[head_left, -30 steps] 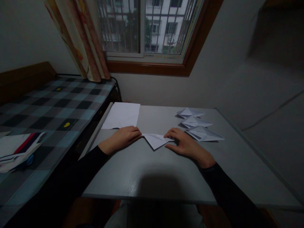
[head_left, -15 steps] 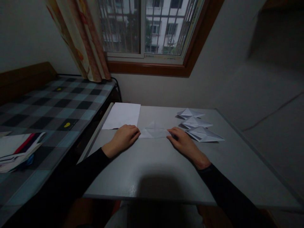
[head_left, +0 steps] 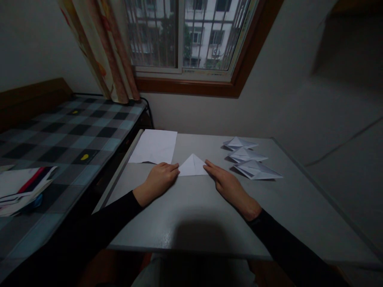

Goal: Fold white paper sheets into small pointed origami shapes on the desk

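Observation:
A white sheet of paper folded into a triangle (head_left: pixel 193 166) lies flat on the table, its point away from me and a crease down its middle. At its left corner my left hand (head_left: pixel 160 178) is closed, fingertips and thumb pinching the paper's edge. My right hand (head_left: pixel 229 185) rests at the right corner with its fingers stretched out, the fingertips touching the paper. Just beyond that hand lie three folded paper shapes with pointed ends: a near one (head_left: pixel 257 170), a middle one (head_left: pixel 247 154) and a far one (head_left: pixel 239 143).
A stack of white paper (head_left: pixel 155 145) lies at the table's back left. The pale table (head_left: pixel 143 223) reaches the wall under the window. On the left stands a bed (head_left: pixel 98 131) with a checked cover and some printed bags or papers (head_left: pixel 24 187) on it.
The paper between my hands has gone from a wide, low shape with a raised peak to a flat triangle. My right hand's fingers have straightened and moved slightly left.

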Demonstrator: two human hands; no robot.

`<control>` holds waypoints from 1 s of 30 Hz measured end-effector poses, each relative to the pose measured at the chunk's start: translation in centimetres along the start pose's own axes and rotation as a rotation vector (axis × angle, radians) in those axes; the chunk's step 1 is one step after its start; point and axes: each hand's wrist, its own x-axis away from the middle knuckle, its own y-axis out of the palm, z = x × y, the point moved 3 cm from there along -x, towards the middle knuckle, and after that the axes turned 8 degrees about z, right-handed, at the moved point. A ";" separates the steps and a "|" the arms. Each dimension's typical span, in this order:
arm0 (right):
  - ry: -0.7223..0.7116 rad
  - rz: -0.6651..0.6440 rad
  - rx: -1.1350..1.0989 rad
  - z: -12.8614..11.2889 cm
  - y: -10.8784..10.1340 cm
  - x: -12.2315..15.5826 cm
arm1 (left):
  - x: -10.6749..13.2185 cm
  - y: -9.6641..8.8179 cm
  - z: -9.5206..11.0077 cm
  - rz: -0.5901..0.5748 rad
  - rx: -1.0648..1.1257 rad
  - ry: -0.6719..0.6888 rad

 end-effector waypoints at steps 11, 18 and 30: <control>-0.113 -0.139 0.116 -2.3 -0.1 1.2 | 0.9 -0.3 2.7 -0.144 0.231 -0.056; -0.129 -0.157 0.128 -2.6 -0.1 1.4 | 1.4 0.0 2.6 -0.201 0.374 -0.014; -0.106 -0.134 0.115 -3.1 0.2 0.8 | 1.0 -0.4 2.0 -0.164 0.444 -0.053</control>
